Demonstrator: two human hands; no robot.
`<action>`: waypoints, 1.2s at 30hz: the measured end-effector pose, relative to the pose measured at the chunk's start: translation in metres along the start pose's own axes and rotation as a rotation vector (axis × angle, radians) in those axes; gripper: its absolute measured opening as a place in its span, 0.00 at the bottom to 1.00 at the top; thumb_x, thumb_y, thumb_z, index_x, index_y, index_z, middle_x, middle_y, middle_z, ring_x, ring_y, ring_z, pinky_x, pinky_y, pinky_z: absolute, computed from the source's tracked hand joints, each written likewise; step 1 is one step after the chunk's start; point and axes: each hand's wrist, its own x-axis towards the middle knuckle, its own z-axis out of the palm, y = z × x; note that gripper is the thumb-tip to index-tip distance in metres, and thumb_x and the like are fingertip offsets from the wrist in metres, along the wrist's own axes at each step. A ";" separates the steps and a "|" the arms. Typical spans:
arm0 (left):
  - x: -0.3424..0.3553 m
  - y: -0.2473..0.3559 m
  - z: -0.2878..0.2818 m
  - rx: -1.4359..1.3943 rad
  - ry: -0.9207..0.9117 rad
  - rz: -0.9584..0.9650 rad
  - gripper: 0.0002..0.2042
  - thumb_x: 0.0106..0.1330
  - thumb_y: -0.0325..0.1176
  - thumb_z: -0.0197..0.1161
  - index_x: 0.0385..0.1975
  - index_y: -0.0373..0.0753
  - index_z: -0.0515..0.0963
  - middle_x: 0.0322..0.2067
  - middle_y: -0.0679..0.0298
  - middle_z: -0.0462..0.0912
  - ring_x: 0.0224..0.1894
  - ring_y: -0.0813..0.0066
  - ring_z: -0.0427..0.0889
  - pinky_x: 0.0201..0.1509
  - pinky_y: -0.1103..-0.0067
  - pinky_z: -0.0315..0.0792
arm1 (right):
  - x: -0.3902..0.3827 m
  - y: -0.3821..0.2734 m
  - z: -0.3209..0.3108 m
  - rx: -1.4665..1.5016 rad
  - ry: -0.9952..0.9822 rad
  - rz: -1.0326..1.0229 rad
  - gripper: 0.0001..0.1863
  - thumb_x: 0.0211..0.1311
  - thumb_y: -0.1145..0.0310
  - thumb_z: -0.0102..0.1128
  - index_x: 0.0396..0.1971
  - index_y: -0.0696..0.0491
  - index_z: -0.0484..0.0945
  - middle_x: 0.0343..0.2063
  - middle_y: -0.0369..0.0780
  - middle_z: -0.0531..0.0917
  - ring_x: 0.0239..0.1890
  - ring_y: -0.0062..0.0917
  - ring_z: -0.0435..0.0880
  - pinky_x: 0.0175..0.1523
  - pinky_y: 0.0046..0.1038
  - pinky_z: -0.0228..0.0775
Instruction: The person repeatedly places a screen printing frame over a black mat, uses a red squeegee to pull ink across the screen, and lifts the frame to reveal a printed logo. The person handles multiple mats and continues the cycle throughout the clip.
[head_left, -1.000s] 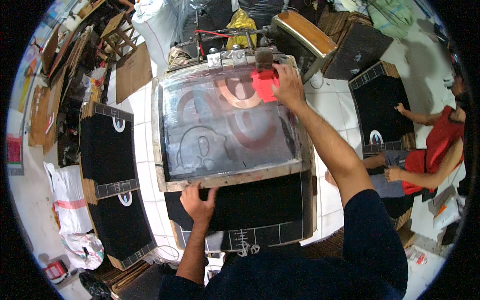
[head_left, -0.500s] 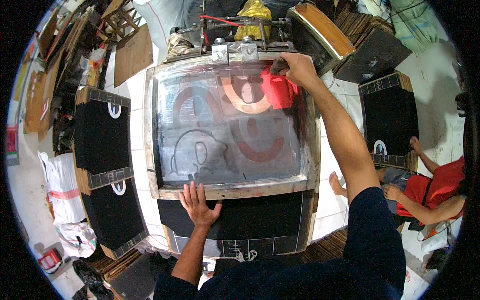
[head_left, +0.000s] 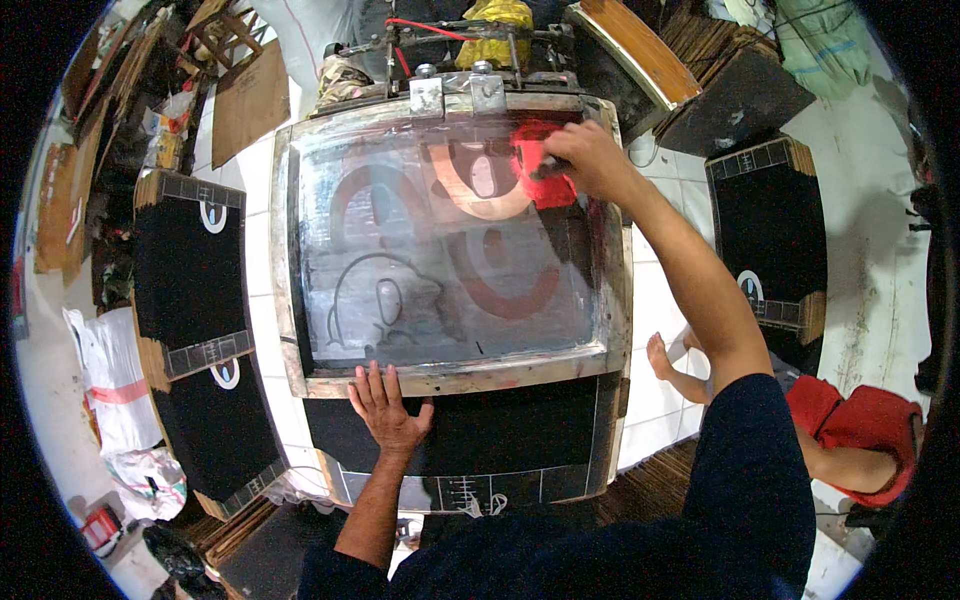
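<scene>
Right hand (head_left: 592, 160): fingers curled round a dark squeegee (head_left: 547, 167), partly hidden, beside red ink (head_left: 553, 192) at the far right of the screen-printing frame (head_left: 480, 381). Left hand (head_left: 390, 415): fingers slightly spread on the frame's near rail, thumb apart. Black fabric (head_left: 500, 430) shows past that rail, toward the worker.
</scene>
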 end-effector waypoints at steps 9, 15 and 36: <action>-0.001 0.000 0.000 -0.050 -0.009 -0.021 0.47 0.53 0.51 0.72 0.74 0.43 0.60 0.75 0.53 0.56 0.80 0.48 0.47 0.79 0.45 0.37 | 0.024 0.034 0.025 -0.111 0.277 0.306 0.23 0.43 0.77 0.69 0.44 0.51 0.81 0.41 0.41 0.86 0.47 0.41 0.83 0.51 0.44 0.72; -0.001 0.000 -0.001 -0.056 -0.018 -0.016 0.47 0.53 0.52 0.72 0.74 0.43 0.60 0.75 0.54 0.56 0.80 0.49 0.47 0.80 0.48 0.36 | -0.014 -0.005 0.021 -0.062 0.218 0.296 0.23 0.41 0.77 0.70 0.43 0.51 0.80 0.38 0.43 0.85 0.44 0.43 0.83 0.49 0.45 0.73; 0.003 -0.001 -0.001 -0.101 0.058 0.016 0.43 0.52 0.43 0.70 0.72 0.41 0.63 0.74 0.50 0.59 0.79 0.45 0.50 0.80 0.47 0.39 | -0.053 -0.069 0.027 0.016 0.244 0.388 0.18 0.46 0.82 0.62 0.40 0.54 0.76 0.38 0.44 0.80 0.45 0.45 0.77 0.49 0.45 0.68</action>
